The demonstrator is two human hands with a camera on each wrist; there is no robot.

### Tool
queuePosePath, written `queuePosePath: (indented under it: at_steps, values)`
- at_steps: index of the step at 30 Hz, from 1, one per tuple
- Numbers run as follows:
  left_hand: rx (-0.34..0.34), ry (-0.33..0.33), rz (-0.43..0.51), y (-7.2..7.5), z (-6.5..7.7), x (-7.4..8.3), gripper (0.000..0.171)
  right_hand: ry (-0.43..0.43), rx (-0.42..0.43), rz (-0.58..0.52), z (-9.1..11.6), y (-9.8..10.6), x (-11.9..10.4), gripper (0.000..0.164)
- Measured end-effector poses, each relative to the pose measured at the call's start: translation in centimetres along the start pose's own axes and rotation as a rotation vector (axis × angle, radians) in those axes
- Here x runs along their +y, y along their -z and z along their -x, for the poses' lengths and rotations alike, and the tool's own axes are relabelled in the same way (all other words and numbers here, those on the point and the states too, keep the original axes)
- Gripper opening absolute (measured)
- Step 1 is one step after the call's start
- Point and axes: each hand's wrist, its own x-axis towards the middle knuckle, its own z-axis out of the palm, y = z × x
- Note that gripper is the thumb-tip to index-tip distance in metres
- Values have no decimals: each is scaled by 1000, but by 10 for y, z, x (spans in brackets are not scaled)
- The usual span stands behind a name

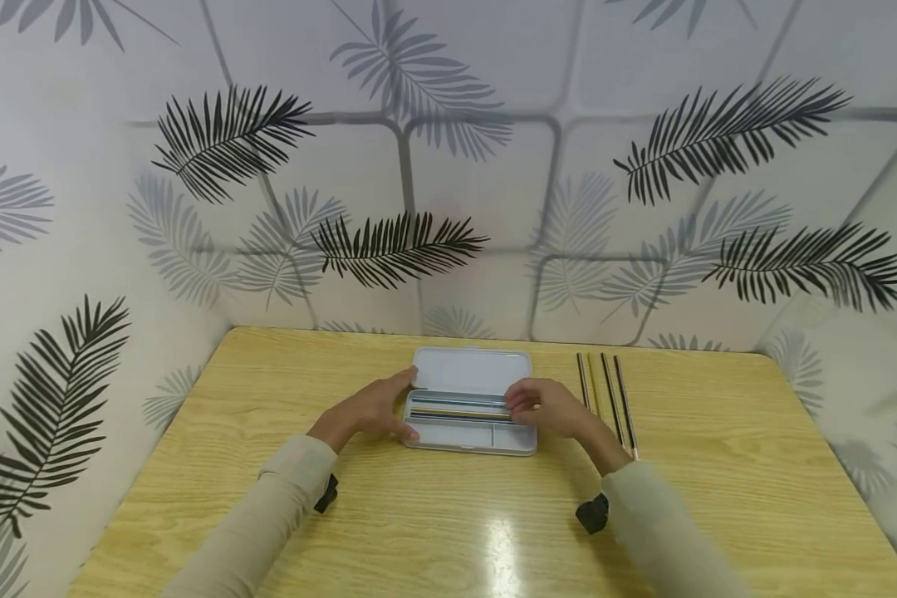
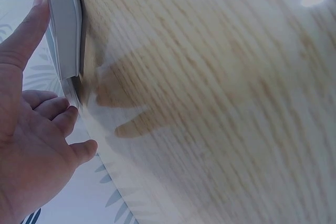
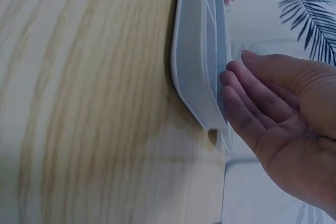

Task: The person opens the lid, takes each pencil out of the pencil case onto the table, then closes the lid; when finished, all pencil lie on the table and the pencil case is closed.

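Observation:
A white pencil case point(image 1: 448, 435) lies on the table with its lid point(image 1: 471, 367) swung back. Several thin pencils point(image 1: 459, 413), one of them yellow, lie lengthwise inside. At the case's left end is my left hand point(image 1: 370, 407), thumb against the front corner and index finger reaching to the lid; the left wrist view shows the other fingers loosely bent. Over the right end my right hand point(image 1: 556, 409) has its fingertips inside the rim, by the pencils' ends. Its fingers are gently curved in the right wrist view, with nothing seen between them and the thumb.
Several more pencils point(image 1: 614, 399) lie side by side on the wooden table point(image 1: 718, 498), right of the case and close to the right forearm. Behind the table rises a wall point(image 1: 478, 299) with a leaf pattern. Each wrist wears a dark device.

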Motion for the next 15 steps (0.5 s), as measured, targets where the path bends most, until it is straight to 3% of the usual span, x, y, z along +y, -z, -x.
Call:
queuePosePath:
  at_steps: [15]
  values:
    - [-4,-1,-8,0,-3,-3,116,-6,-52,162,-15,-19,-11,18]
